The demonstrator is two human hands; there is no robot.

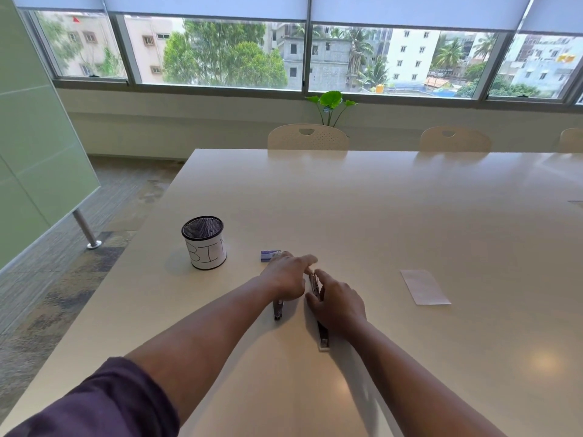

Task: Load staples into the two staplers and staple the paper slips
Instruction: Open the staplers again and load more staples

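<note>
Two staplers lie side by side on the white table. The right stapler is laid open lengthwise; my right hand curls over its middle and holds it. My left hand reaches across with a fingertip at the far end of that stapler's open part. The left stapler sticks out from under my left hand. A small blue staple box lies just beyond my left hand. Pale paper slips lie to the right.
A black mesh cup with a white label reading BIN stands at the left of the table. Chairs line the far edge below the windows. The table's left edge drops to carpeted floor.
</note>
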